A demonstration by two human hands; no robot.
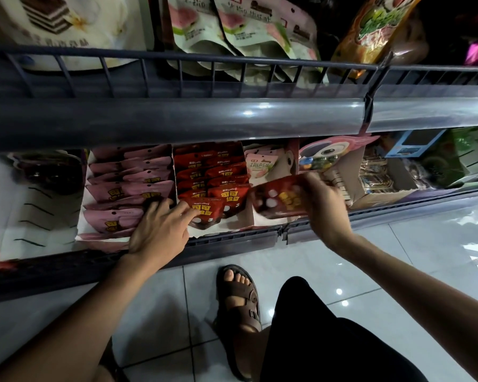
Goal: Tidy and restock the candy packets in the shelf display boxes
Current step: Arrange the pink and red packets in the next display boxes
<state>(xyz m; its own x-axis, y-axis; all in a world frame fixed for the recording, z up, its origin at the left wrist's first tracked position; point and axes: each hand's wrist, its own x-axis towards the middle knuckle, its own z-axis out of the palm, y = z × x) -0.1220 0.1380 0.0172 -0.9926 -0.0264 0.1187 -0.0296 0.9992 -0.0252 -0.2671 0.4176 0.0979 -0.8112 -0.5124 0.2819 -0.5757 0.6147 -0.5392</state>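
Down at the frame's bottom centre, a sandalled foot [239, 296] stands on pale tiles; above it, centre left, the left hand [160, 230] rests spread fingers on the front red packet [207, 213] and the pink packets [130, 188]; right of centre, the right hand [324, 208] pinches a blurred loose red packet [279, 199] beside the red display box [247, 213]; restocking seems in hand; next, that packet needs slotting upright into the front row.
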